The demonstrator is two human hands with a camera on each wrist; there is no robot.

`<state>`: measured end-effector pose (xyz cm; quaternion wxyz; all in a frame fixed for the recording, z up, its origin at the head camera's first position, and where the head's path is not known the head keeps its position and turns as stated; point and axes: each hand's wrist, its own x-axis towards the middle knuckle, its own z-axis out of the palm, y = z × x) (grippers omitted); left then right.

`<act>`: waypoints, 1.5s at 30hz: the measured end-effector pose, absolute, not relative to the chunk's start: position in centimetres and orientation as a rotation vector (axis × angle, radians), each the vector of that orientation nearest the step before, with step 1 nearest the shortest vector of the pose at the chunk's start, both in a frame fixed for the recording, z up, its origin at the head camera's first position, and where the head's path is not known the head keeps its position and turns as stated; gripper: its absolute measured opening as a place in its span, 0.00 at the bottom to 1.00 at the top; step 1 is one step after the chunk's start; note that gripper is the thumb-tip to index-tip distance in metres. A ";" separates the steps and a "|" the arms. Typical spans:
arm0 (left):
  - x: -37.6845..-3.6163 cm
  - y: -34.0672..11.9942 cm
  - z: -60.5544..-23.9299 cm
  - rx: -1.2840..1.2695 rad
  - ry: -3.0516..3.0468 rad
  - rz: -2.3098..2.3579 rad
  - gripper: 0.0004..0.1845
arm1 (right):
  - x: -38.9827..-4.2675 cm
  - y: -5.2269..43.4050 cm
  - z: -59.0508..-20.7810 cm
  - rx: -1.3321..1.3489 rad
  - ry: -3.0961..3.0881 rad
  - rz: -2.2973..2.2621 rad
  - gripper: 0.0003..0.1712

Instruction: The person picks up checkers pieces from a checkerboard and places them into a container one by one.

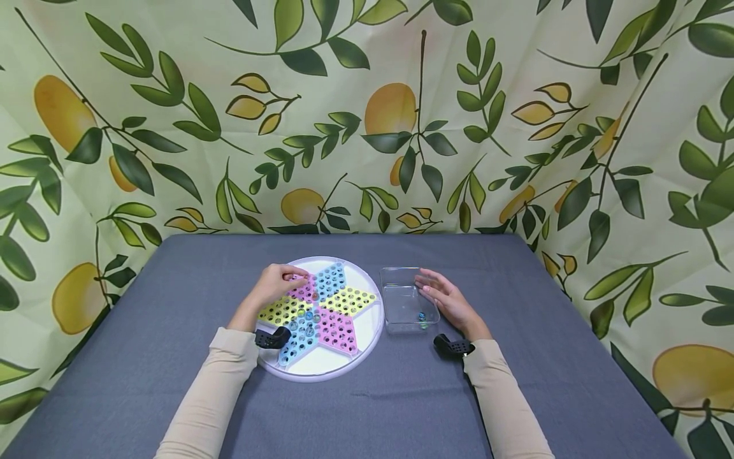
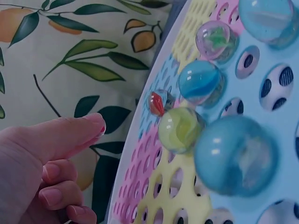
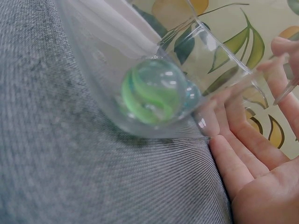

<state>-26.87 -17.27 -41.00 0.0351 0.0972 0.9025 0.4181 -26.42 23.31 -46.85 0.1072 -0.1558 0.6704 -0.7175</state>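
Note:
A round white Chinese checkers board [image 1: 369,335] bears a star of pink, yellow and blue holed sections. My left hand [image 1: 272,285] is over its far-left pink section. Thumb and forefinger pinch a small glass marble [image 2: 103,130], mostly hidden, with a bit of red showing. Several marbles sit around the board's middle, among them a yellow one [image 2: 180,129], a blue one [image 2: 201,81] and a red one [image 2: 158,102]. My right hand [image 1: 450,299] rests its extended fingers against the right side of a clear plastic box [image 1: 401,296]. Inside lie a green-swirled marble [image 3: 154,91] and a blue one [image 3: 191,93].
Grey cloth [image 1: 367,414] covers the table. Behind it hangs a curtain [image 1: 344,153] printed with leaves and fruit. The box stands just right of the board. Each wrist carries a black camera mount, such as the left one [image 1: 273,338].

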 end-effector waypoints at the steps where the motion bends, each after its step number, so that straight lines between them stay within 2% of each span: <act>1: -26.8 -17.2 -40.9 0.305 2.774 1.290 0.16 | -26.4 23.3 -46.8 -0.460 1.971 -2.112 0.35; 45: -25.5 -12.9 -40.2 0.462 2.734 1.360 0.15 | -26.6 23.3 -47.0 -0.499 1.944 -2.138 0.34</act>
